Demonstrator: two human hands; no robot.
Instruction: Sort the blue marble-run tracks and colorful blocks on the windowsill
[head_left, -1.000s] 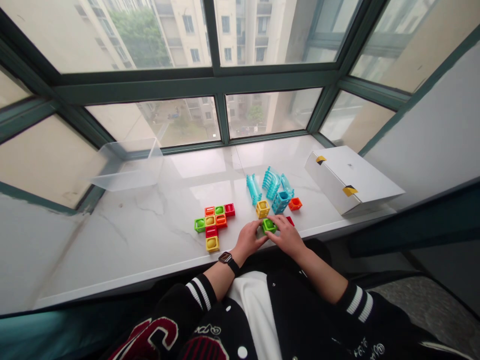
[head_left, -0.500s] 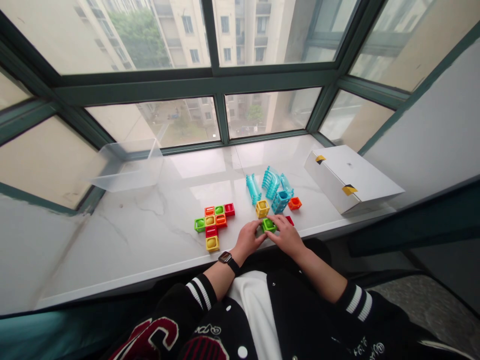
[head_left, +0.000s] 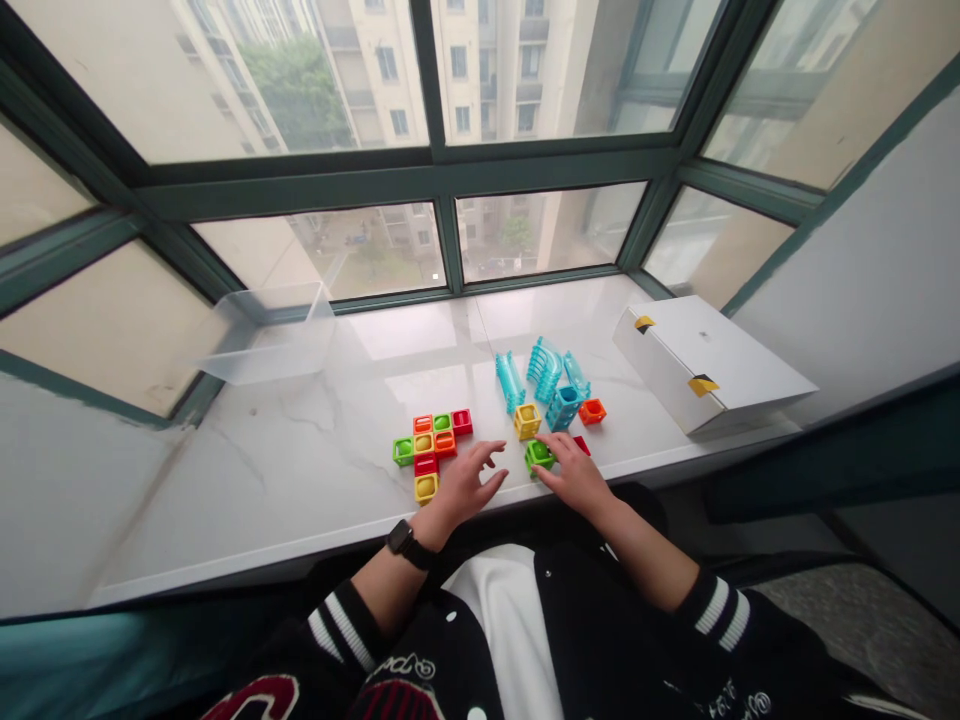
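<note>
My left hand (head_left: 471,484) is open, thumb and fingers apart with nothing between them. It hovers just right of a flat group of joined toy blocks in red, orange, yellow and green, among them a yellow block (head_left: 426,488) at the near end. My right hand (head_left: 576,478) has its thumb and fingertips on a green toy block (head_left: 538,457) near the front edge. Partly hidden behind that hand is a red block (head_left: 582,446). Just beyond the green block sits a yellow cube (head_left: 526,421).
Behind the yellow cube are a blue cube piece (head_left: 563,408), a straight blue track (head_left: 510,381) and a curved blue track (head_left: 544,368). An orange block (head_left: 592,411) lies right of them. A white box (head_left: 712,362) stands right, a clear plastic bin (head_left: 274,350) left, by the windows.
My left hand has let go of the green block and moved left, its fingers spreading. My right hand has stayed at the green block. The view has shifted slightly.
</note>
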